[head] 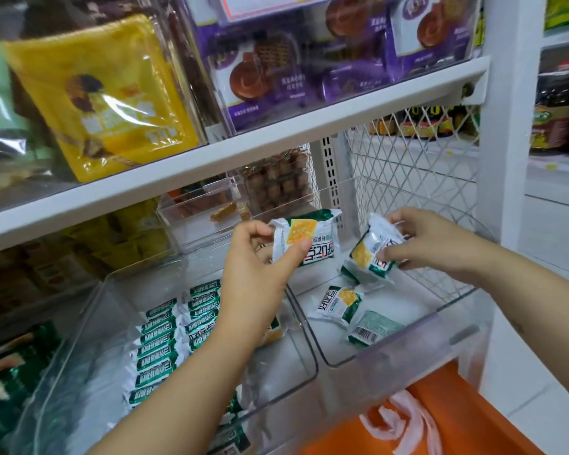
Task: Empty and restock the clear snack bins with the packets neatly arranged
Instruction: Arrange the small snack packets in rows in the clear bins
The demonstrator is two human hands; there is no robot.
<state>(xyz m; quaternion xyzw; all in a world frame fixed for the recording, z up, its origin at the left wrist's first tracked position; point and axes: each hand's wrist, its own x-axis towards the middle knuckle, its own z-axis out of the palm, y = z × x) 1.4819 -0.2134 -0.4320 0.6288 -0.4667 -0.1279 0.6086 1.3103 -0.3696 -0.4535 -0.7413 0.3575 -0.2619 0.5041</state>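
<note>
The left hand, in the middle of the frame, pinches a green and white packet between thumb and curled fingers, holding it upright above the gap between two clear bins. Just right of the middle, the right hand grips a second packet of the same kind with its fingertips; this one is tilted and sits over the back of the right bin. A third packet is directly under it, and I cannot tell whether it is held or lying in the bin.

Two more packets lie loose and flat on the floor of the right bin, one face up and one with its barcode showing, touching each other.

The left bin, in the lower left of the frame, holds rows of packets standing on edge, packed close together in two lines under the left forearm.

A white shelf crosses the frame above the hands. On it are a yellow bag at the upper left and purple bags at the upper middle. White wire mesh stands behind the right bin, and an orange basket is at the lower right
</note>
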